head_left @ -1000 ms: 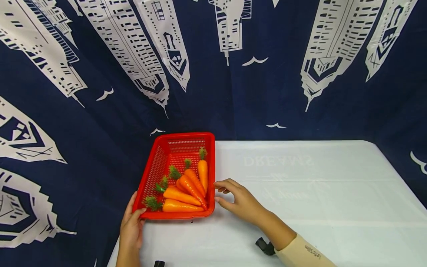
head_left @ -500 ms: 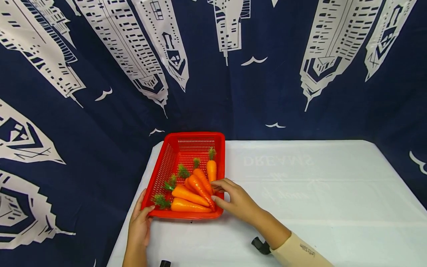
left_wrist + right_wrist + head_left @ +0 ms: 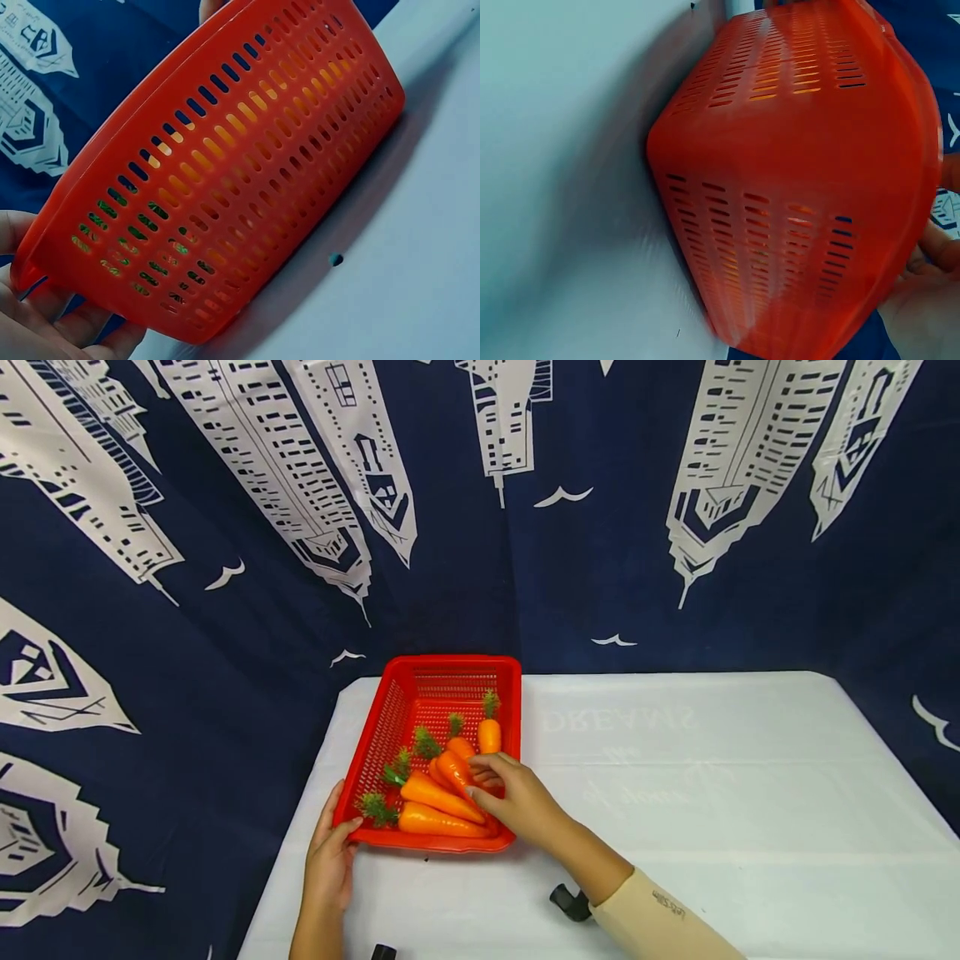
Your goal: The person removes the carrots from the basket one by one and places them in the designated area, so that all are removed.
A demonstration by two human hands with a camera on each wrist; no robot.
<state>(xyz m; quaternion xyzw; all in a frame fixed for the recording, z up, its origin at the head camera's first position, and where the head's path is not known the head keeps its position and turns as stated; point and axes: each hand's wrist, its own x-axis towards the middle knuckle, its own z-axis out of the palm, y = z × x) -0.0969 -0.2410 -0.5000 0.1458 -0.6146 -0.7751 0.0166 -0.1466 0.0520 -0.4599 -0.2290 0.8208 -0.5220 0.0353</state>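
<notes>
A red plastic basket (image 3: 513, 710) with slotted sides holds several orange carrots (image 3: 441, 820) with green tufted tops. At its near left corner my left hand (image 3: 328, 860) grips the rim, thumb over the top and the other fingers beneath, as the left wrist view shows. My right hand (image 3: 528, 797) reaches across the right rim, its fingers bent loosely at the upper carrots and thumb apart from them. In the right wrist view the slotted wall (image 3: 780, 157) of the basket fills the middle, and the right hand (image 3: 922, 300) is partly hidden behind the rim.
The basket is on the left part of a white table (image 3: 712, 802). A dark blue curtain (image 3: 600, 568) printed with white buildings hangs behind and to the left. A black fitting (image 3: 570, 903) shows by the right sleeve (image 3: 652, 914), another black piece (image 3: 383, 952) at the bottom edge.
The basket has shifted to the right across the table with my left hand on its corner. My right hand has gone from beside the right rim to over the carrots.
</notes>
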